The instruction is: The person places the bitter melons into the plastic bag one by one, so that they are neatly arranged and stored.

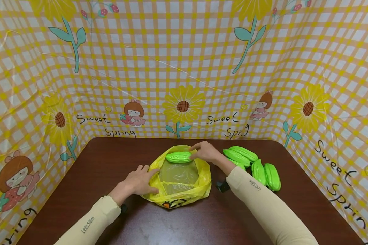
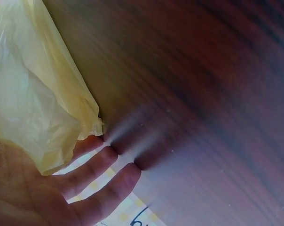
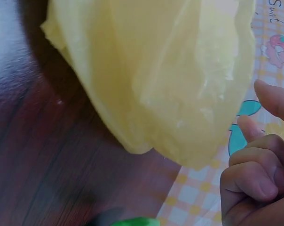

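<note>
A yellow plastic bag [image 1: 202, 185] stands on the table with its mouth spread wide. My left hand [image 1: 141, 180] rests against the bag's left rim, fingers spread and mostly straight; in the left wrist view the bag film covers part of the palm. A glossy green ridged oblong piece [image 1: 178, 157], shaped like a star fruit, lies at the far inner side of the mouth. Just at its right end is my right hand [image 1: 204, 151]. In the right wrist view, that hand's index finger and thumb are apart, with nothing visible between them.
Several similar green pieces [image 1: 273, 177] lie grouped on the right of the dark wooden table [image 1: 104, 163], partly behind the right forearm. A patterned yellow checked cloth [image 1: 184, 68] hangs around the back and sides.
</note>
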Demonstrator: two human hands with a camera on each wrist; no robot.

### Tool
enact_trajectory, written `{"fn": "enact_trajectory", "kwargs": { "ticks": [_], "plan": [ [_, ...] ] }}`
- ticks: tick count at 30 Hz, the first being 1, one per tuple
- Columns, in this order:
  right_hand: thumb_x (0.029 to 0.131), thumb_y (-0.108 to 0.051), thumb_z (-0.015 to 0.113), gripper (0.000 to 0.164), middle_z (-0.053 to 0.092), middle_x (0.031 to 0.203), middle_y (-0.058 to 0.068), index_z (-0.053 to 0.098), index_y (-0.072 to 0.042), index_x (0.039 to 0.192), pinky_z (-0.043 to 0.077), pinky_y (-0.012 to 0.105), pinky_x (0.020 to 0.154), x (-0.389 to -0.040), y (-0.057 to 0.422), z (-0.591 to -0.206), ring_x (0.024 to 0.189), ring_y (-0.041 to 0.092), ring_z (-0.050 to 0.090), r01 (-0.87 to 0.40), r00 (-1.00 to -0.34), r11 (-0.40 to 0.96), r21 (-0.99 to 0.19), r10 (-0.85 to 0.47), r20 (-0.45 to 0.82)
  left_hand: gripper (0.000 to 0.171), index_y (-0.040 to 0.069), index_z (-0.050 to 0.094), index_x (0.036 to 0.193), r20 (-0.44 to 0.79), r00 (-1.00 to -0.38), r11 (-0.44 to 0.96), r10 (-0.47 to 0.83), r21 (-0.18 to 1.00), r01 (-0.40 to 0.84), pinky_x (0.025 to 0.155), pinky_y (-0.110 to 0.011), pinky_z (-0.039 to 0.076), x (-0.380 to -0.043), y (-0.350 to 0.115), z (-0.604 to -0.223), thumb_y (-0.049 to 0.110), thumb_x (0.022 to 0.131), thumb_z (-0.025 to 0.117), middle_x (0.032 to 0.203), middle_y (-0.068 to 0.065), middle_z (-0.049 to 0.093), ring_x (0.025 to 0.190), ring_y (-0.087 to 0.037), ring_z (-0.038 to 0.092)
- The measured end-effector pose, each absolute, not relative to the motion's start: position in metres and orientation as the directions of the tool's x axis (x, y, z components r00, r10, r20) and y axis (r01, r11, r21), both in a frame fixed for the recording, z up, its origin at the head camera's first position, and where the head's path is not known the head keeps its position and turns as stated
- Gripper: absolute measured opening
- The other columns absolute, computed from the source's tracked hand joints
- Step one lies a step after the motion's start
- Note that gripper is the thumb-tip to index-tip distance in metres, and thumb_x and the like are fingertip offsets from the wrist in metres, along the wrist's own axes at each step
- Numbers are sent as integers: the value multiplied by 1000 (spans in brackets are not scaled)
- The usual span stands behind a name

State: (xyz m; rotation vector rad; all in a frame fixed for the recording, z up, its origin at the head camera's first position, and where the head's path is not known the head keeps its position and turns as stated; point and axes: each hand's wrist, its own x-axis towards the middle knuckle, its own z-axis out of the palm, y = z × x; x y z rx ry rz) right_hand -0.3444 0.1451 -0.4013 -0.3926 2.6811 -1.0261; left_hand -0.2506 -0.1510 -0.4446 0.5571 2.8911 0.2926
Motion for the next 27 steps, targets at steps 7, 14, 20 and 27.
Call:
{"fn": "enact_trajectory", "kwargs": {
  "ticks": [7, 14, 20, 27],
  "plan": [
    [93, -20, 72, 43, 53, 148, 16, 66, -6, 133, 43, 53, 107, -329, 158, -394, 138, 42, 45, -122, -944, 673, -730, -306, -125, 80, 25, 45, 153, -142, -915, 913, 379, 222, 344, 92, -57, 45, -250, -150, -444, 54, 85, 74, 145, -17, 46, 130, -38, 43],
    [93, -22, 72, 44, 41, 157, 18, 65, -7, 134, 39, 56, 109, -319, 172, -393, 142, 45, 39, -87, -956, 650, -755, -267, -119, 80, 24, 45, 152, -140, -915, 912, 378, 228, 342, 92, -57, 45, -250, -149, -445, 54, 84, 74, 145, -17, 47, 129, -37, 43],
    [93, -24, 72, 44, 35, 160, 19, 65, -9, 133, 36, 59, 111, -310, 183, -390, 144, 47, 35, -75, -961, 631, -772, -252, -113, 80, 24, 45, 152, -141, -916, 913, 376, 225, 340, 91, -56, 45, -249, -148, -445, 54, 84, 74, 144, -17, 47, 128, -37, 43],
    [93, -24, 72, 44, 36, 160, 19, 64, -9, 134, 34, 59, 113, -299, 199, -388, 147, 47, 30, -44, -963, 598, -801, -238, -125, 80, 24, 45, 152, -139, -916, 913, 376, 226, 340, 92, -56, 44, -249, -148, -446, 54, 84, 74, 144, -17, 47, 129, -37, 43]
  ]
}}
